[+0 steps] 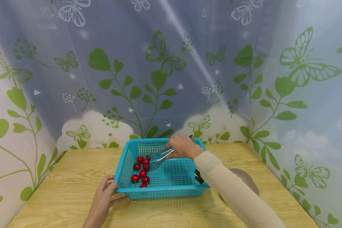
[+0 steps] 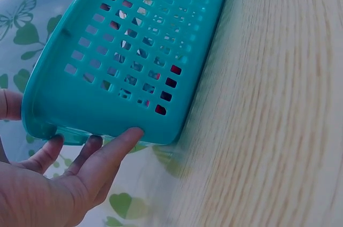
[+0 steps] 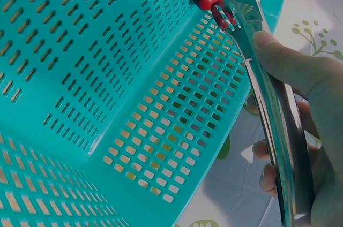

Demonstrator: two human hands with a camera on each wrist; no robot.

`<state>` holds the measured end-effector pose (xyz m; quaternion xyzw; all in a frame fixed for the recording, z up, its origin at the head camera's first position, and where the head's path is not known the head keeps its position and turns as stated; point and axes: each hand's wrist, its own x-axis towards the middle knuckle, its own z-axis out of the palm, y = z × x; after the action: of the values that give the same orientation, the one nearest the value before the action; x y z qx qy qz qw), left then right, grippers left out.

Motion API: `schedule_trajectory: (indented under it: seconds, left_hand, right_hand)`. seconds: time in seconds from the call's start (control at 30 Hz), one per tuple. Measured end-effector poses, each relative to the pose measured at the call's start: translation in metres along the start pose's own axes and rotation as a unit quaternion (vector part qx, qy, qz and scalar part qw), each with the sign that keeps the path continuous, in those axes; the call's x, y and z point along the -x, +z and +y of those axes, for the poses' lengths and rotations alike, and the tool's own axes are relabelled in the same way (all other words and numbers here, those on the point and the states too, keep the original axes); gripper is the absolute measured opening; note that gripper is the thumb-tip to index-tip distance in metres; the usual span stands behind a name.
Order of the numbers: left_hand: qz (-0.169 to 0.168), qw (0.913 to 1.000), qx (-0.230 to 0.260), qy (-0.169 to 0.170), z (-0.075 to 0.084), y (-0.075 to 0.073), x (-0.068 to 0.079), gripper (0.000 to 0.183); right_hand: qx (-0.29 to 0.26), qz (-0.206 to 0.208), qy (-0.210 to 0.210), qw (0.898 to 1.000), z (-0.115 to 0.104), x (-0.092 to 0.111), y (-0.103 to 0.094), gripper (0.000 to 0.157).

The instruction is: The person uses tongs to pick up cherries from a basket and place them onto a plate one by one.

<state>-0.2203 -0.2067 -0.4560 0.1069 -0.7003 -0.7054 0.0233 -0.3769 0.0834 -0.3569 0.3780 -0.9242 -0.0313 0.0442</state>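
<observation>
A blue plastic basket [image 1: 174, 192] with slotted walls stands on the wooden table. Several red cherries [image 1: 142, 173], some with stems, lie at its left end. My right hand [image 1: 183, 146] reaches over the basket and holds metal tongs [image 3: 262, 93], thumb on one arm and fingers around the other. The tongs' slotted tips are at the cherries; I cannot tell whether one is pinched between them. My left hand [image 1: 102, 196] grips the basket's front left corner, with fingers at the rim and against the outer wall [image 2: 107, 106].
A brownish plate [image 1: 246, 180] lies on the table [image 1: 74, 177] to the right, partly behind my right forearm. A curtain [image 1: 171, 79] printed with butterflies and leaves hangs behind the table and along both sides.
</observation>
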Motion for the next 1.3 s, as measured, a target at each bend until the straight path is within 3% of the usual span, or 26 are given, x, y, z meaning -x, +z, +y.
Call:
schedule_trajectory:
  seconds: [0.87, 1.3]
  left_hand:
    - [-0.005, 0.9999, 0.005, -0.007, 0.000, -0.001, -0.001, 0.037]
    - [-0.009, 0.9999, -0.001, -0.007, -0.001, -0.001, -0.002, 0.040]
  right_hand:
    - [0.050, -0.013, 0.008, 0.999, -0.016, -0.020, 0.015, 0.034]
    - [0.024, -0.005, 0.020, 0.999, -0.014, -0.014, 0.007, 0.032]
